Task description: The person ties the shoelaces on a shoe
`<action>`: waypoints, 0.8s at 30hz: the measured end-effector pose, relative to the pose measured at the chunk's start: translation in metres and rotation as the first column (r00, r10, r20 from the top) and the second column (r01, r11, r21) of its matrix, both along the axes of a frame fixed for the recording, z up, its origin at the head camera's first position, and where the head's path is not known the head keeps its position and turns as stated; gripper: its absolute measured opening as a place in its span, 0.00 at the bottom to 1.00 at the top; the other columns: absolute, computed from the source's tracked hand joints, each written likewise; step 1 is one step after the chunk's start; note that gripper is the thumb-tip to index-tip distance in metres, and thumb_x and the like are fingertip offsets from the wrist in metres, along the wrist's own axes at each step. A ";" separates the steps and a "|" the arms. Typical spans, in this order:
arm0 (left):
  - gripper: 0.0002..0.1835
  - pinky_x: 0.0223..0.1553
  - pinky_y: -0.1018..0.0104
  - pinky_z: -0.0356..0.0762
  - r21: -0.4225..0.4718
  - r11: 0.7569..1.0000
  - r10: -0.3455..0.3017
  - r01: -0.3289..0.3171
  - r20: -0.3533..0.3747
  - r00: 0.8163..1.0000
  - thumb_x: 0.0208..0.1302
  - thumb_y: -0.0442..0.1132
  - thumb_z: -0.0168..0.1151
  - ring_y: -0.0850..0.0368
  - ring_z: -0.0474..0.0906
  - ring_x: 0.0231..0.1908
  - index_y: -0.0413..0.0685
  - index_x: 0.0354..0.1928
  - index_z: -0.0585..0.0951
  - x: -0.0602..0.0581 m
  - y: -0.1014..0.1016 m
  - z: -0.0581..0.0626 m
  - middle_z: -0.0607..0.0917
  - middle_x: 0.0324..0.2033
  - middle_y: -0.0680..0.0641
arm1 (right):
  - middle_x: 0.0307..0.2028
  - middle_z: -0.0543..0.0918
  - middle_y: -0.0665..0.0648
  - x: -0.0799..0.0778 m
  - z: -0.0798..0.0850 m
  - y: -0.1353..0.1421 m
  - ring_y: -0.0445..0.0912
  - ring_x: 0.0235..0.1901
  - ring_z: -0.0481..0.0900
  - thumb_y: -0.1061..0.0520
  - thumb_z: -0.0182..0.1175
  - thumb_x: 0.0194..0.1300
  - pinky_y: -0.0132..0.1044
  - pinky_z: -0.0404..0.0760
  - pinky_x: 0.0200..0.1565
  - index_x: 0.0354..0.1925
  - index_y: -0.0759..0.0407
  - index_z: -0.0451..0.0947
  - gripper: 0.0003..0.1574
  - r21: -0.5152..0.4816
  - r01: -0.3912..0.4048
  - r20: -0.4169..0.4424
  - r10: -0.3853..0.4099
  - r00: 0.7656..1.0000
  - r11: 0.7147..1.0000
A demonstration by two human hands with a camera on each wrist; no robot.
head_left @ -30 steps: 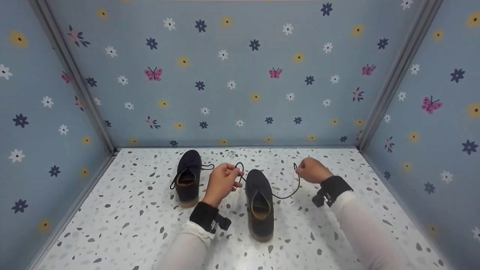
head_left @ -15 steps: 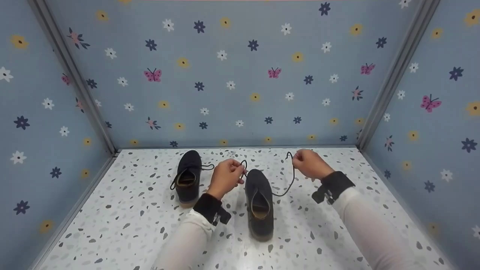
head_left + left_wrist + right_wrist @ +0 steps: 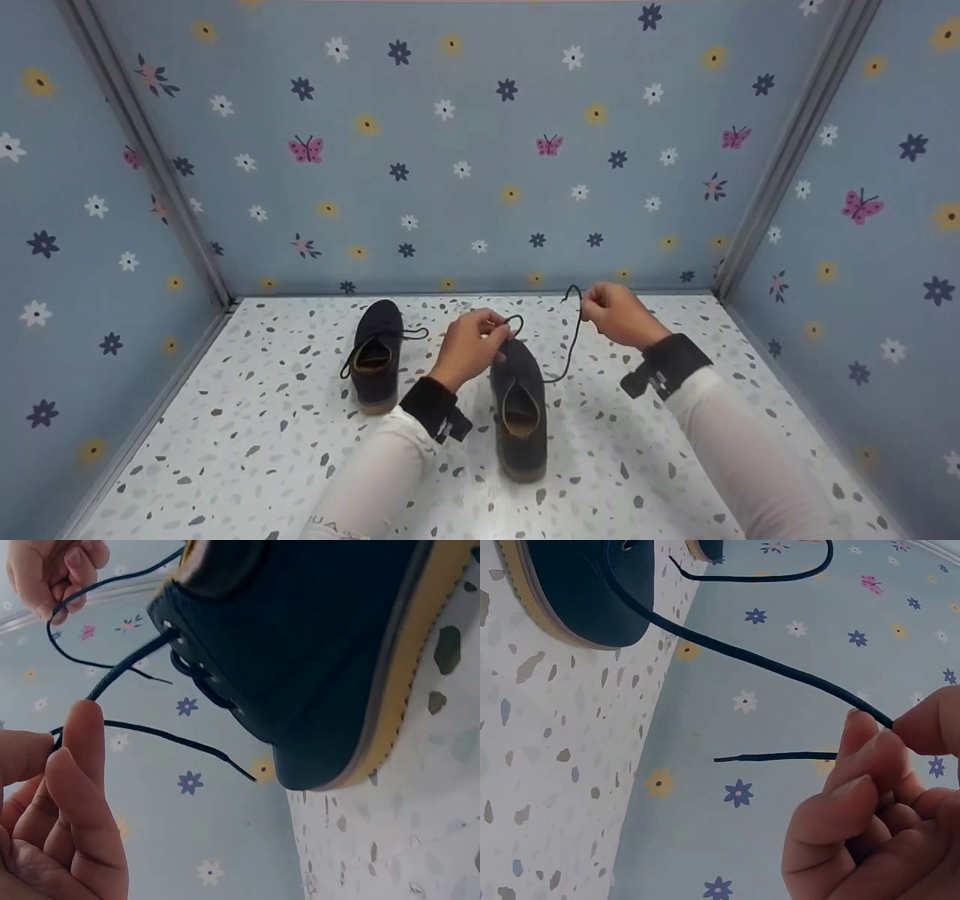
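Dark blue, the shoe rests upright, sole down, on the speckled surface. Clock positions refer to the head view, with this shoe at the dial's centre. Its long axis runs from 12 to 6 o'clock, toe at 12.

Left hand: at 11 o'clock, nearer to the shoe than the other. Thumb and fingers pinch the left lace; a free tail arches past the fingertips. Contact with the toe cannot be told.

Right hand: between 1 and 2 o'clock, apart from the shoe. Thumb and forefinger pinch the right lace; the other fingers curl inward. The tail folds over toward 9 o'clock (its tip hangs free).

Critical relation, as judged: the left fingers are at the toe, close to the 12-to-6 line, while the right lace spans outward from the shoe's 3 o'clock side toward 1 o'clock. Any next move would depend on the gap between the 2 tails, and the left hand has less of it to cover to reach the centreline.

Second shoe: near 10 o'clock, upright, axis nearly parallel, with no hand on it.
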State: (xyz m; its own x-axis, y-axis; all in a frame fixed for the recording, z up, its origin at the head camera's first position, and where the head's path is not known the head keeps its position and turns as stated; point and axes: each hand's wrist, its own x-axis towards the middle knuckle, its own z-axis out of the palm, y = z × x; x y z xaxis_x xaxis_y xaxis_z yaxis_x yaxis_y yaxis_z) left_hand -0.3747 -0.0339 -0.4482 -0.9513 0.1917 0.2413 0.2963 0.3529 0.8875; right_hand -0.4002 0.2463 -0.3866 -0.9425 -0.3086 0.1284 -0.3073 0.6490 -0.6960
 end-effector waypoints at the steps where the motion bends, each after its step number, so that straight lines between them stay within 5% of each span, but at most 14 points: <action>1: 0.09 0.34 0.60 0.87 0.002 1.000 -0.016 0.016 -0.006 1.000 0.76 0.42 0.60 0.42 0.90 0.31 0.46 0.46 0.85 0.000 0.002 0.001 0.92 0.43 0.39 | 0.27 0.76 0.52 0.000 0.000 0.000 0.44 0.24 0.72 0.56 0.48 0.78 0.37 0.72 0.29 0.40 0.59 0.79 0.14 -0.006 -0.001 -0.005 0.001 1.000 1.000; 6: 0.08 0.30 0.64 0.86 -0.012 0.997 -0.079 0.078 -0.024 0.997 0.76 0.43 0.62 0.52 0.87 0.26 0.50 0.47 0.86 0.003 0.011 0.002 0.91 0.43 0.41 | 0.25 0.75 0.51 0.000 0.000 -0.002 0.44 0.22 0.72 0.58 0.48 0.77 0.36 0.72 0.28 0.38 0.58 0.79 0.14 -0.021 -0.009 -0.021 0.008 1.000 1.000; 10: 0.07 0.28 0.64 0.85 -0.082 0.993 -0.089 0.087 -0.021 0.996 0.76 0.43 0.62 0.55 0.86 0.32 0.53 0.46 0.87 0.001 0.014 -0.002 0.91 0.42 0.44 | 0.25 0.77 0.50 0.001 0.001 -0.002 0.43 0.22 0.72 0.58 0.48 0.77 0.35 0.71 0.27 0.38 0.59 0.78 0.13 -0.037 -0.026 -0.018 0.025 1.000 0.999; 18: 0.09 0.43 0.62 0.84 -0.316 0.946 -0.057 0.068 0.045 0.997 0.73 0.43 0.65 0.59 0.86 0.39 0.50 0.46 0.90 -0.007 0.010 -0.012 0.92 0.38 0.51 | 0.30 0.81 0.52 0.004 0.004 -0.003 0.42 0.22 0.72 0.57 0.48 0.78 0.33 0.71 0.27 0.40 0.59 0.78 0.13 -0.066 -0.048 0.002 0.048 0.999 0.997; 24: 0.08 0.44 0.62 0.85 -0.313 0.945 -0.088 0.096 0.040 0.995 0.70 0.45 0.68 0.59 0.87 0.39 0.52 0.42 0.91 -0.012 0.009 -0.014 0.92 0.39 0.51 | 0.32 0.83 0.54 0.004 0.010 -0.006 0.40 0.20 0.71 0.57 0.49 0.77 0.31 0.69 0.23 0.40 0.61 0.77 0.13 -0.144 -0.048 0.040 0.054 0.998 0.988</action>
